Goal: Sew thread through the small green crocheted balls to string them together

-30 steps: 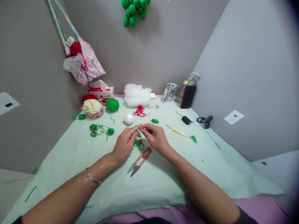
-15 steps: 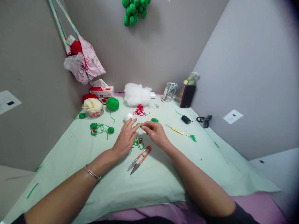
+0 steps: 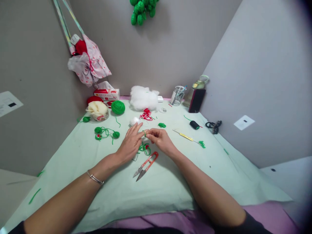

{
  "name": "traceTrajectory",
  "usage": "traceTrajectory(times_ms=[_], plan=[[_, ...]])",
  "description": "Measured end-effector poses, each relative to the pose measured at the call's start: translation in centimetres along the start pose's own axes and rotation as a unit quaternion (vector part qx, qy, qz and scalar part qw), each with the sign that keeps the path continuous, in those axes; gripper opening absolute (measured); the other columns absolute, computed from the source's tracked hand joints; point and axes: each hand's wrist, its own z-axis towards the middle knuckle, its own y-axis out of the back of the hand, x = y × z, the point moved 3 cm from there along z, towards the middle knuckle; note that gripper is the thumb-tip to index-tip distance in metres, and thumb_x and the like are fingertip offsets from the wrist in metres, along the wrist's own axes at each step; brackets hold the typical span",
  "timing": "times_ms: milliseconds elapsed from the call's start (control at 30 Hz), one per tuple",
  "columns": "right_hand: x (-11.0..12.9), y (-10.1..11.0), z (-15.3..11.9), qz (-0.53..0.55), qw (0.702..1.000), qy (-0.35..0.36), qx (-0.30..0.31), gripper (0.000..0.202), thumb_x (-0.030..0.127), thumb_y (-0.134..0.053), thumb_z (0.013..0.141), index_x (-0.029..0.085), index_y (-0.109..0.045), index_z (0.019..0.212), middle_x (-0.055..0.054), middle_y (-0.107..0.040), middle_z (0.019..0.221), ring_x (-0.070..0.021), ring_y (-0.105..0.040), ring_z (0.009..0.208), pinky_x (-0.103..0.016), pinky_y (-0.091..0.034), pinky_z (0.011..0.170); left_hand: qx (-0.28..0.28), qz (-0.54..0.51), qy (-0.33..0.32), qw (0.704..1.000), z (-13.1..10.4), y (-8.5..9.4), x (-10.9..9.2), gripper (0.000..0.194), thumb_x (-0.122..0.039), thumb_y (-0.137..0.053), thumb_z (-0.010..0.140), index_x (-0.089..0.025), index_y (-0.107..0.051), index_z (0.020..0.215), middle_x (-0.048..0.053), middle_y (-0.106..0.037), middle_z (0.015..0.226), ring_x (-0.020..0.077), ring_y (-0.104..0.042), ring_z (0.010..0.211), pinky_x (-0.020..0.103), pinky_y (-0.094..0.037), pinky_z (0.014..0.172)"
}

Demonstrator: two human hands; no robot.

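Observation:
My left hand (image 3: 130, 144) has its fingers spread, with green yarn (image 3: 145, 133) looped around its index finger. Thumb and fingertips of my right hand (image 3: 159, 139) pinch that yarn beside the left index fingertip. Just below the hands lies a tangle of green yarn with a red piece (image 3: 146, 147). Orange-handled thread snips (image 3: 149, 162) rest nearer to me, blades apart. A white ball of stuffing (image 3: 135, 121) sits beyond my left fingers, and a small green yarn bundle (image 3: 162, 125) lies beyond my right hand.
Green yarn balls (image 3: 118, 107) and a bowl (image 3: 102, 116) stand at the left. Behind are white stuffing (image 3: 143, 98) and red yarn (image 3: 146, 114). A yellow-handled hook (image 3: 186, 136), black thread spool (image 3: 194, 124), phone (image 3: 197, 100) and pen cup (image 3: 178, 96) are at the right.
The view has shifted slightly. My right fingertips have moved a little at the yarn around my left index finger, while my left hand keeps its spread pose.

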Motion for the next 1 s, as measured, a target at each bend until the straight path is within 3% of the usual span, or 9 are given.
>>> traceTrajectory(times_ms=[700, 867, 1000], plan=[[-0.3, -0.3, -0.3, 0.103, 0.990, -0.094, 0.019, 0.037, 0.048, -0.079, 0.065, 0.015, -0.064, 0.069, 0.006, -0.048, 0.052, -0.0076, -0.037, 0.051, -0.024, -0.028, 0.053, 0.025, 0.019, -0.014, 0.999, 0.0, 0.8, -0.3, 0.049, -0.018, -0.035, 0.100, -0.024, -0.057, 0.143, 0.009, -0.030, 0.168, 0.0310, -0.015, 0.158, 0.060, -0.018, 0.126], [0.2, -0.3, -0.4, 0.076, 0.996, -0.053, 0.000, 0.031, 0.044, -0.076, 0.071, 0.015, -0.067, 0.072, 0.004, -0.054, 0.058, -0.0087, -0.043, 0.055, -0.024, -0.035, 0.056, 0.031, -0.047, 0.002, 0.998, 0.3, 1.7, -0.1, 0.042, -0.030, -0.039, 0.102, -0.023, -0.068, 0.131, 0.009, -0.040, 0.164, 0.0307, -0.020, 0.157, 0.058, -0.018, 0.126], [0.5, 0.1, -0.2, 0.020, 0.999, -0.008, -0.044, 0.025, 0.040, -0.072, 0.075, 0.015, -0.070, 0.076, 0.002, -0.055, 0.059, -0.0109, -0.046, 0.056, -0.026, -0.038, 0.057, -0.014, -0.147, 0.052, 0.988, 0.6, 3.0, 0.6, 0.032, -0.037, -0.054, 0.095, -0.023, -0.078, 0.110, 0.009, -0.055, 0.153, 0.0311, -0.029, 0.154, 0.056, -0.023, 0.126]])
